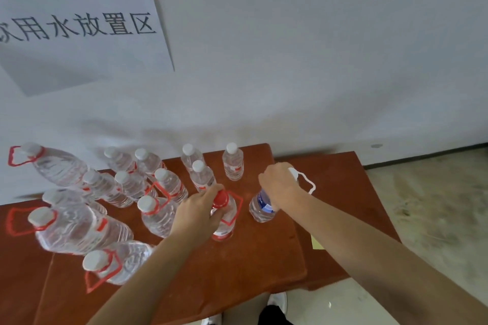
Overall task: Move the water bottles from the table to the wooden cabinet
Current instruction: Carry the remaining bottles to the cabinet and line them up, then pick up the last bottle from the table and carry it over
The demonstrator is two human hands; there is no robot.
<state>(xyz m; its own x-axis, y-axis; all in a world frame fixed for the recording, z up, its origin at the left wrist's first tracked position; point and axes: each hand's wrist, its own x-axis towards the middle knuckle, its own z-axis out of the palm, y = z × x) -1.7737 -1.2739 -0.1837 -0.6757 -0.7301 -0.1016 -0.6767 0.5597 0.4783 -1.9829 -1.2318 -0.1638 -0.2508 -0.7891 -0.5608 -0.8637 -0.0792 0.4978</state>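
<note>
here the left hand (pixel 196 208) grips a red-capped bottle (pixel 224 219) while the right hand (pixel 280 183) grips a blue-labelled bottle (pixel 261 206).

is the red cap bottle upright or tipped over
Upright: the red-capped bottle stands base down on the brown top, cap up, left hand gripping its neck. Right hand grips the blue-labelled bottle.

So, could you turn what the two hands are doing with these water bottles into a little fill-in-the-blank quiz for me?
1. The right hand holds the rightmost bottle, whose label is ____.
2. That bottle's carry handle is coloured ____.
3. The left hand grips the neighbouring bottle, whose cap is ____.
Missing words: blue; white; red.
</note>
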